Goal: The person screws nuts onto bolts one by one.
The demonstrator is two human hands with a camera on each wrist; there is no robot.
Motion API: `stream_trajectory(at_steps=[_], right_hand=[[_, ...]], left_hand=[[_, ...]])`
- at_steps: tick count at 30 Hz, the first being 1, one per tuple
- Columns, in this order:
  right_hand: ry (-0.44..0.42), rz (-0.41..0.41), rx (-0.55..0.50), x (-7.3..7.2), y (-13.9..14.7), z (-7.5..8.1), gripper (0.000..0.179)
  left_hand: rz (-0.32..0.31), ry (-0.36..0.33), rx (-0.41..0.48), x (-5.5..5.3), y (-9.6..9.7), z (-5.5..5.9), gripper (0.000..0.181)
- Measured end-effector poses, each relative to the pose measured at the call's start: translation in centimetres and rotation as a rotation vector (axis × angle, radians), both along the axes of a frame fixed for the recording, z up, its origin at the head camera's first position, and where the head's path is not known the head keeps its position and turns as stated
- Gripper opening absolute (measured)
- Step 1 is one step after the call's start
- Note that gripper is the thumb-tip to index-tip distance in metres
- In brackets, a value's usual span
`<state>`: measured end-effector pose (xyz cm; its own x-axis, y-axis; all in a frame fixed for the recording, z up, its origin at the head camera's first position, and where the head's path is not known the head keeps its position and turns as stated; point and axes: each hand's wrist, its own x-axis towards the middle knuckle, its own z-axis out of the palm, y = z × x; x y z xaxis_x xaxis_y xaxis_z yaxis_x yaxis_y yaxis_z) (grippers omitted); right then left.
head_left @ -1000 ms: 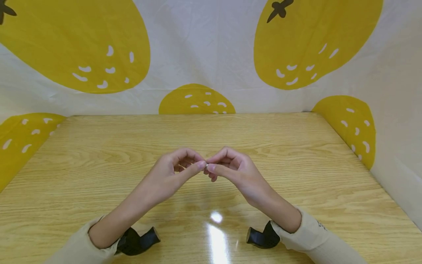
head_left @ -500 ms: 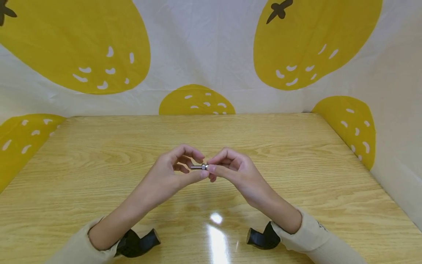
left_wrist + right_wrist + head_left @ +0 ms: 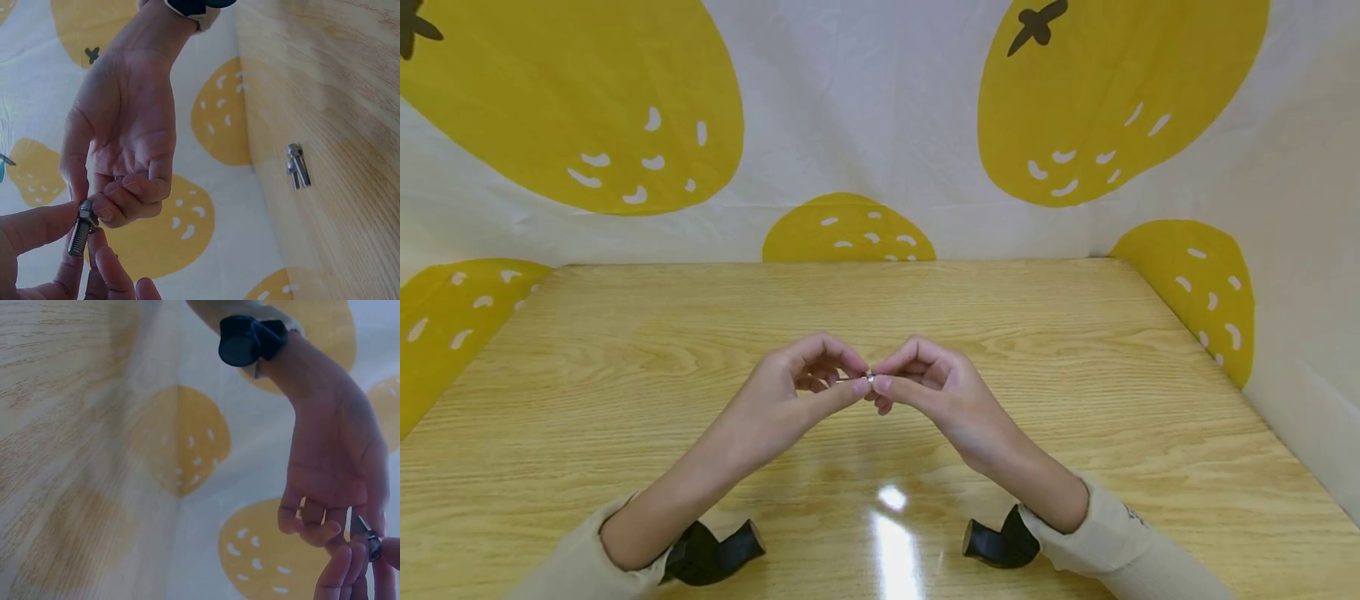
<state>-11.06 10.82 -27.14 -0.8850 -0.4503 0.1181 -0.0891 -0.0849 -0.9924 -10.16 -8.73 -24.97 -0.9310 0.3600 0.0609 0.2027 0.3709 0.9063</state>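
In front of me, at mid-table in the head view, my hands meet fingertip to fingertip over a small steel bolt [image 3: 77, 240]. A hex nut [image 3: 89, 217] sits on it near the head end, with the threaded shank reaching toward my left palm. My left hand [image 3: 786, 400] pinches the nut between thumb and index finger. Opposite it, my right hand [image 3: 958, 400] pinches the head end, its other fingers curled below. Fingertips cover most of the bolt in the head view; the right wrist view shows its shank [image 3: 363, 524] tip poking out.
A few more bolts [image 3: 298, 165] lie together on the wooden table [image 3: 350, 212] in the left wrist view. White cloth [image 3: 865, 108] with yellow fruit shapes surrounds the table's back and sides. Dark camera mounts [image 3: 718, 550] sit at both wrists.
Half a second ago the left thumb and index finger were spread, baring the nut and shank; now they have closed on the nut again. The right hand has kept its place and grip.
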Motion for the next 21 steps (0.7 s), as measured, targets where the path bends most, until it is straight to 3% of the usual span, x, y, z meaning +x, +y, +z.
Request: stream_trajectory(at_steps=[6,10,16,21], right_hand=[[0.001,0.004,-0.009,-0.07,-0.07,-0.02,0.015],[-0.005,0.003,-0.011,0.02,-0.08,0.13,0.014],[-0.014,-0.006,0.003,0.08,-0.06,0.22,0.015],[-0.015,0.002,-0.003,0.05,0.05,0.23,0.013]], left_hand=[[0.013,-0.005,0.044,0.15,-0.05,0.13,0.024],[0.022,0.000,0.020,0.13,-0.02,0.27,0.028],[-0.025,-0.068,0.011,0.04,-0.13,0.30,0.028],[-0.031,-0.051,0.004,-0.07,-0.03,0.21,0.021]])
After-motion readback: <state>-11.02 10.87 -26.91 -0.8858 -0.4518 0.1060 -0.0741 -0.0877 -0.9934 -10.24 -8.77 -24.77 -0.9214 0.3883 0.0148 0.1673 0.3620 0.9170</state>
